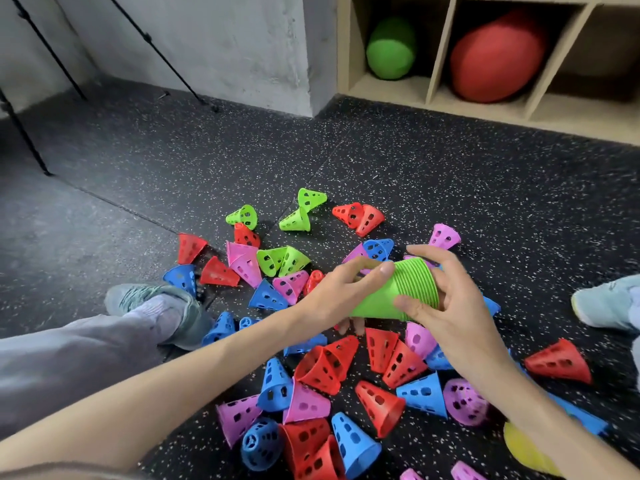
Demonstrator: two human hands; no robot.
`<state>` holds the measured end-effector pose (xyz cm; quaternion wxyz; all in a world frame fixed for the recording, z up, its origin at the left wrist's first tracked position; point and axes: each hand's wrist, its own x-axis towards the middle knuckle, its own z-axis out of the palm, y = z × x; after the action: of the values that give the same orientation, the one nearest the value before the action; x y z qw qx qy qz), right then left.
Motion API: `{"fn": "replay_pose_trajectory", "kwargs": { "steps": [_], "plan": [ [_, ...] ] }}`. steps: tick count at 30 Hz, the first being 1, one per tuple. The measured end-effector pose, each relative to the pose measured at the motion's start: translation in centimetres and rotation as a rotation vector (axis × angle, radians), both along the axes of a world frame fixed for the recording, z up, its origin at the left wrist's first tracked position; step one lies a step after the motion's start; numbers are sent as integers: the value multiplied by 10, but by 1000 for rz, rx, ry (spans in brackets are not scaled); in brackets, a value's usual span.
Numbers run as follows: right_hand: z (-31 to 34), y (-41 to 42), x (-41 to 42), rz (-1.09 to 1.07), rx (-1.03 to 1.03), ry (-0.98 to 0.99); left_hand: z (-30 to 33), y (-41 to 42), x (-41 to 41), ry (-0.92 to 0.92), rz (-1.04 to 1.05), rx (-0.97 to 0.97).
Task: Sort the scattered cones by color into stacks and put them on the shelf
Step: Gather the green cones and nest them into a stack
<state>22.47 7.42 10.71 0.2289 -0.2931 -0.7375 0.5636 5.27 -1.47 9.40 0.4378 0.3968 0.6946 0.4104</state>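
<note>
A stack of green cones [403,289] lies sideways in the air above the pile, held from both ends. My left hand [341,289] grips its narrow end, thumb on top. My right hand [440,296] wraps around its ribbed wide end. Below and around them, several red, blue and pink cones [325,368] are scattered on the black speckled floor. Several loose green cones [296,221] lie farther back, with a nested green pair [284,259] nearer to my left hand. The wooden shelf [440,51] stands at the back right.
A green roller [391,50] and a red roller [495,57] fill two shelf compartments. My left leg and shoe [162,306] lie at the left, another shoe [609,303] at the right edge. Black tripod legs [31,140] stand at the far left. A yellow object [526,452] shows at the bottom right.
</note>
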Motion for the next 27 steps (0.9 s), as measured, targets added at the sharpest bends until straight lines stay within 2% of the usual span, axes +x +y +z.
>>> {"fn": "replay_pose_trajectory", "kwargs": {
  "steps": [9,12,19,24,27],
  "plan": [
    [12,4,-27,-46,183,-154,-7,11,-28,108,-23,107],
    [22,20,-56,1,281,-223,-15,14,-48,71,14,199],
    [36,60,-110,136,448,-364,-36,26,-106,226,111,244],
    [12,89,-131,126,409,-363,-74,27,-160,509,262,76],
    [-13,96,-144,106,372,-345,-106,26,-177,654,250,-72]
  ]
}}
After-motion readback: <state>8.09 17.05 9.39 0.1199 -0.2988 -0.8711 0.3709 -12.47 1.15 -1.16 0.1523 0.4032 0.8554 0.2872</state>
